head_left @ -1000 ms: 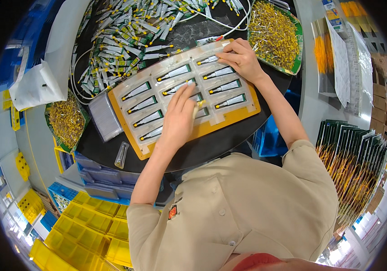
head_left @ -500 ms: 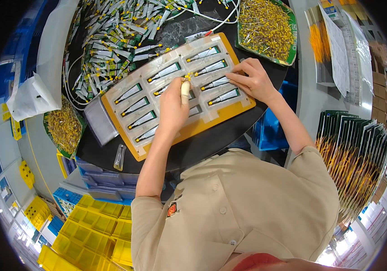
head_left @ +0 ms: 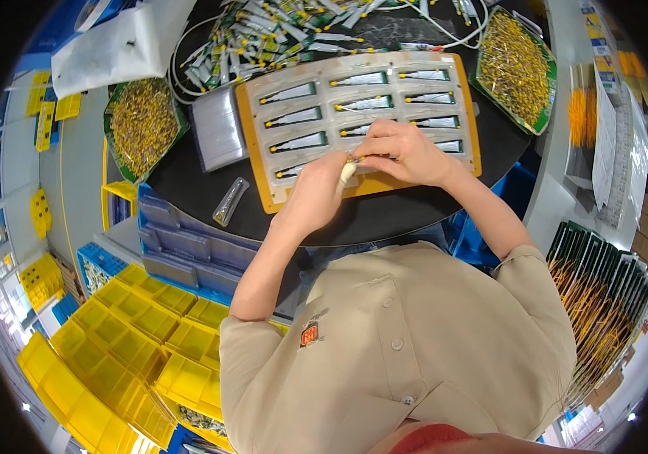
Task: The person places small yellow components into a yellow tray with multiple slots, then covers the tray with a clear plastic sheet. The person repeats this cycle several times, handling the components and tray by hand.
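A clear plastic tray (head_left: 327, 115) on an orange-yellow board (head_left: 260, 172) holds small tubes in rows of slots, such as a white-and-green tube with a dark neck and yellow tip (head_left: 299, 141). Over its front edge my two hands meet. My left hand (head_left: 316, 193), a pale cover on its thumb, is closed on tiny yellow-headed pins, mostly hidden. My right hand (head_left: 407, 155) pinches at the same spot, its fingertips on a small yellow-headed pin. A thin pale stick (head_left: 348, 110) lies by a tube in the middle column. The hands hide some front slots.
Green bags of yellow-headed pins stand left (head_left: 142, 121) and right (head_left: 517, 68). Loose tubes (head_left: 263, 38) pile up behind the tray, near a white cable (head_left: 445, 34). A stack of clear sheets (head_left: 216, 129) and a small clear plastic piece (head_left: 231, 202) lie on the black round table (head_left: 180, 181).
My right hand has left the tubes on the tray's right side and joined my left hand at the front edge. My left hand has drawn back toward me. The view has shifted.
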{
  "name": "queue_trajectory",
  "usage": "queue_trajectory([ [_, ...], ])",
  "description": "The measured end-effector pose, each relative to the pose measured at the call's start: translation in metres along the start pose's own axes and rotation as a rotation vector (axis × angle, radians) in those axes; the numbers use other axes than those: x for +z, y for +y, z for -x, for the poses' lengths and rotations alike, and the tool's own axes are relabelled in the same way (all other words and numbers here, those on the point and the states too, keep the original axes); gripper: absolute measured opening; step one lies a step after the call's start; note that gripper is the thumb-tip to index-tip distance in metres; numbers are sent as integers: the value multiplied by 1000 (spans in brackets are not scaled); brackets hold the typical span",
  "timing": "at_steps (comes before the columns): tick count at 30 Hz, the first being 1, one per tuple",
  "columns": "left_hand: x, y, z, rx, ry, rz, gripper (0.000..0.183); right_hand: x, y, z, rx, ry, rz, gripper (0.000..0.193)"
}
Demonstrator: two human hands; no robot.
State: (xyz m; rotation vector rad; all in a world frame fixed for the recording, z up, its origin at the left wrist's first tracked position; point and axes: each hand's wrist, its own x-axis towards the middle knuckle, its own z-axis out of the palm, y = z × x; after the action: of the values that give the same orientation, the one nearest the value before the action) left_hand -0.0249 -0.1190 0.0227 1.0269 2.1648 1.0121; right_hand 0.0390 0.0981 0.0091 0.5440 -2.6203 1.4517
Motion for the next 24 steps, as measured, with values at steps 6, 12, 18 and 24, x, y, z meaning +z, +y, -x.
queue_trajectory([
  [6, -53, -11, 32, -154, -63, 39, 9, 39, -10, -42, 46, -79, -158, 14],
  [12, -131, -51, 56, -309, 61, -38, 11, 32, 16, -82, -28, 140, 41, 8],
  [18, -266, -195, 37, -449, 735, -436, 40, 37, 68, -117, -163, 296, 487, 11],
  [24, -322, -285, 31, -397, 879, -772, 33, 40, 61, -110, -197, 339, 551, 11],
])
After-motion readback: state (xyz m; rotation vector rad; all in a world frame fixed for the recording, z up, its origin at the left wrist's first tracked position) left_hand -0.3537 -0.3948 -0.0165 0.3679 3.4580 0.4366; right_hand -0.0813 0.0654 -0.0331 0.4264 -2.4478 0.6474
